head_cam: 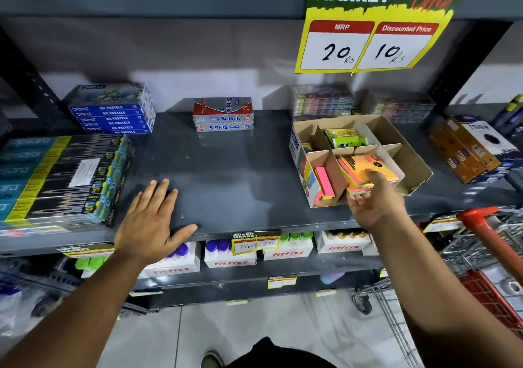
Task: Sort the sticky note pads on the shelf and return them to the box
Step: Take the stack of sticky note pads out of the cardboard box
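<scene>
A cardboard box [416, 166] with dividers stands on the grey shelf [232, 175] at the right. My right hand [373, 200] grips a stack of orange, pink and yellow sticky note pads [365, 169] over the box's front middle compartment. A pink pad [322, 180] stands in the front left compartment. Green pads [345, 138] lie in a rear compartment. My left hand [152, 220] rests flat on the bare shelf near its front edge, fingers spread, holding nothing.
Pencil packs [56, 180] and blue pastel boxes [113, 112] fill the shelf's left. A red-and-silver box [223, 114] sits at the back middle, brown boxes [469, 152] at the right. A price sign [368, 27] hangs above. A red trolley [489, 243] stands at lower right.
</scene>
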Available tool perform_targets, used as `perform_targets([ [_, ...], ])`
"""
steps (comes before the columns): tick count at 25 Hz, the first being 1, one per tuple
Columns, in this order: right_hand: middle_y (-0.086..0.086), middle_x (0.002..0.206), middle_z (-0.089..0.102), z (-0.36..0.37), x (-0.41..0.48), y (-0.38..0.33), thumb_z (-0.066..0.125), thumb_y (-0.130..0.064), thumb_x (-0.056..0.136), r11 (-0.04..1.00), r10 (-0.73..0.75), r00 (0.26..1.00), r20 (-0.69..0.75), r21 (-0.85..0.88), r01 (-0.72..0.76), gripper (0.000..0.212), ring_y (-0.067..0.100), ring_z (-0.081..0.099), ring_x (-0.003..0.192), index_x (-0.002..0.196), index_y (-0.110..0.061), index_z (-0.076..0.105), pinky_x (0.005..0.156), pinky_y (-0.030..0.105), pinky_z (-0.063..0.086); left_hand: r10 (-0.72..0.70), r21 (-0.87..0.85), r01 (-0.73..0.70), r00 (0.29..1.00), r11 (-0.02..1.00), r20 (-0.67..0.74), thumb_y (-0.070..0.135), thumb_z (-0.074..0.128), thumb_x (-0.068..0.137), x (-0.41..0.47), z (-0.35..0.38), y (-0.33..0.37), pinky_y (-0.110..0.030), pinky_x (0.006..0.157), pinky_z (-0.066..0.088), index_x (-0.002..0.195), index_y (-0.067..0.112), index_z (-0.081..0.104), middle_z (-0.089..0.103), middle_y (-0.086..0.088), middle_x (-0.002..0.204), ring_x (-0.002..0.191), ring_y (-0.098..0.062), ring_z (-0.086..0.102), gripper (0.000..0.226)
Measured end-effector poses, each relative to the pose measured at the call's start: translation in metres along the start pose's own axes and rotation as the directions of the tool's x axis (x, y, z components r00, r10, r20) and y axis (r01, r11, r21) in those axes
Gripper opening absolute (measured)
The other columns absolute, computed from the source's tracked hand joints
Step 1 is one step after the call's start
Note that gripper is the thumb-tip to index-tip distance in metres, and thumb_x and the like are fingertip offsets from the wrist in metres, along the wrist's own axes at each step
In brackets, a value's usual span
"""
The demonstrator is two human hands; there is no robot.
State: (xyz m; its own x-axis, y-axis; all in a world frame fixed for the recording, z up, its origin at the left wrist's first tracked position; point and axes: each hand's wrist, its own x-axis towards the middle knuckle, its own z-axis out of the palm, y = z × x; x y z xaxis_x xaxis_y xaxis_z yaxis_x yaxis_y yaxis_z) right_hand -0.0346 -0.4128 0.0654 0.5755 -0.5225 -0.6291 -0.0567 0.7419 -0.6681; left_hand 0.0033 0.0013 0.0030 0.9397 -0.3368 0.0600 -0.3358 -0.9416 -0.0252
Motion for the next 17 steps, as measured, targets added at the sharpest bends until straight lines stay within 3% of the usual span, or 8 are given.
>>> perform_targets([
  [5, 0.002, 0.091, 0.072, -0.013, -0.037, -0.008, 0.07, -0.023, 0.084, 0.961, -0.262, 0.965, -0.021, -0.09, 0.26, 0.033, 0.018, 0.072, 0.08, 0.112, -0.014, 0.054, 0.069, 0.032, 0.055, 0.001, -0.026, 0.0, 1.0, 1.0, 0.01, 0.082, 0.012, 0.079, 0.0, -0.001, 0.001, -0.052, 0.116, 0.022, 0.142, 0.006, 0.039, 0.025, -0.016, 0.158, 0.147, -0.032, 0.017, 0.102],
  [8, 0.0, 0.082, 0.072, -0.004, -0.07, -0.016, 0.066, -0.02, 0.087, 0.912, -0.381, 0.919, 0.101, -0.12, 0.391, 0.012, 0.02, 0.071, 0.08, 0.092, -0.017, 0.055, 0.084, 0.04, 0.056, 0.003, -0.052, -0.002, 1.0, 0.999, 0.02, 0.083, 0.011, 0.079, 0.0, -0.001, 0.0, -0.051, 0.116, 0.024, 0.142, 0.005, 0.037, 0.026, -0.015, 0.157, 0.147, -0.032, 0.019, 0.104],
  [10, 0.003, 0.085, 0.073, 0.006, -0.087, -0.018, 0.064, -0.017, 0.089, 0.898, -0.396, 0.893, 0.214, -0.114, 0.425, 0.007, 0.026, 0.071, 0.087, 0.09, -0.017, 0.057, 0.091, 0.047, 0.054, 0.002, -0.062, 0.0, 1.0, 0.998, 0.027, 0.084, 0.01, 0.077, 0.0, 0.001, -0.001, -0.05, 0.116, 0.024, 0.143, 0.003, 0.035, 0.025, -0.016, 0.158, 0.147, -0.031, 0.019, 0.107],
  [14, 0.003, 0.081, 0.076, 0.031, -0.102, -0.002, 0.062, -0.013, 0.089, 0.919, -0.188, 0.867, 0.462, -0.228, 0.321, 0.011, 0.022, 0.071, 0.08, 0.1, -0.015, 0.059, 0.076, 0.041, 0.055, 0.028, -0.075, -0.023, 0.998, 0.997, 0.063, 0.094, 0.008, 0.065, 0.002, 0.001, -0.005, -0.045, 0.12, 0.017, 0.147, 0.004, 0.026, 0.017, -0.013, 0.16, 0.148, -0.029, 0.015, 0.123],
  [17, 0.005, 0.082, 0.075, 0.05, -0.097, 0.027, 0.064, -0.014, 0.087, 0.869, 0.037, 0.85, 0.525, -0.437, 0.232, 0.024, 0.019, 0.07, 0.072, 0.11, -0.013, 0.059, 0.059, 0.031, 0.054, 0.06, -0.062, -0.054, 0.994, 0.997, 0.092, 0.098, 0.006, 0.058, 0.001, -0.002, -0.015, -0.042, 0.121, 0.01, 0.151, 0.01, 0.015, 0.008, -0.007, 0.162, 0.15, -0.023, 0.008, 0.128],
])
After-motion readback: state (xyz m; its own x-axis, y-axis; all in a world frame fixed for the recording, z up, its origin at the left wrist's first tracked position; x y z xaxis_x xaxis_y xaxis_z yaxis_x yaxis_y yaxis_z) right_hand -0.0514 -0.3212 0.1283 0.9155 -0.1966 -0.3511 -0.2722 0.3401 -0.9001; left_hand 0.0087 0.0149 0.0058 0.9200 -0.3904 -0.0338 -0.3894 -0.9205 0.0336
